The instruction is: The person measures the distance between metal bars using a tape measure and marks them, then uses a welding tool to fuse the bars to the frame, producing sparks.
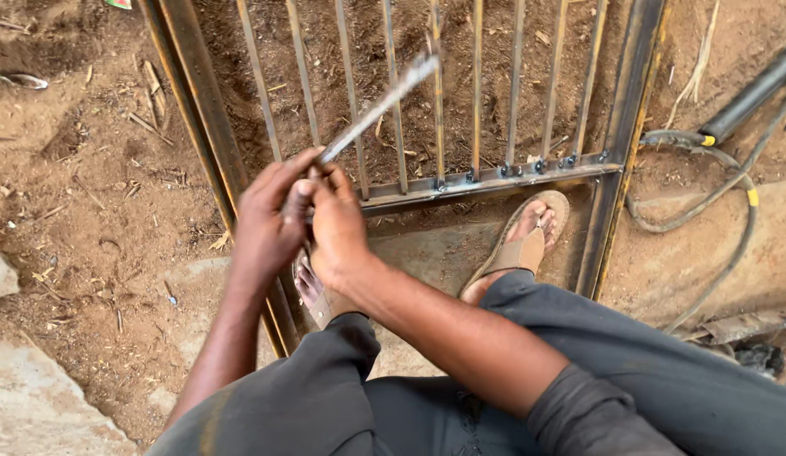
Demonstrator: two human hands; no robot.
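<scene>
Left hand: left hand (266,221) is closing around the near end of a thin grey metal rod (378,108).
Right hand: right hand (338,224) is gripping the same rod.
Beneath: rusty barred steel gate frame (494,179) is lying on brown dirt ground (80,169).

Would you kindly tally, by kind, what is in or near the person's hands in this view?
Hands: 2, left hand and right hand, both gripping the rod
Thin metal rod: 1
Metal gate frame: 1
Tan sandals: 2
Grey hose: 1
Total: 7
</scene>
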